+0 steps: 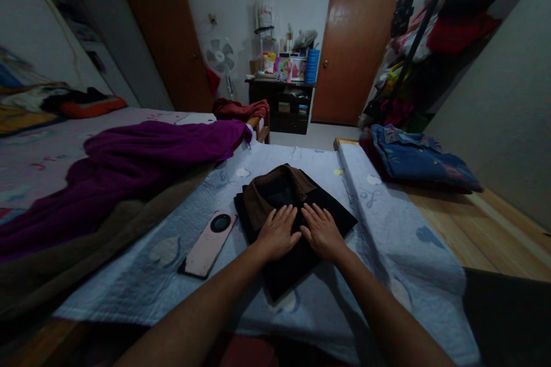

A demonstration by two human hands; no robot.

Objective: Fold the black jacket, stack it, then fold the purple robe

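A folded black garment with a brown collar (pixel 258 198) lies on the pale blue patterned bed cover (pixel 167 298). My left hand (pixel 278 232) rests flat on it just below the collar, fingers pointing away from me. Beside it, my right hand (pixel 323 234) also lies flat on the black cloth, its fingers spread a little. The two thumbs come close to each other near the garment's middle. Neither hand grips anything. To the left of the garment is a pink phone (pixel 209 246), back side up, with a round dark camera ring.
A purple blanket (pixel 142 155) is heaped at the left, over a brown blanket (pixel 129 212). At right, a folded denim shirt (pixel 424 155) tops a pile on a wooden surface (pixel 486 229). A fan (pixel 221 57) and a dark cabinet (pixel 278 106) stand at the far wall.
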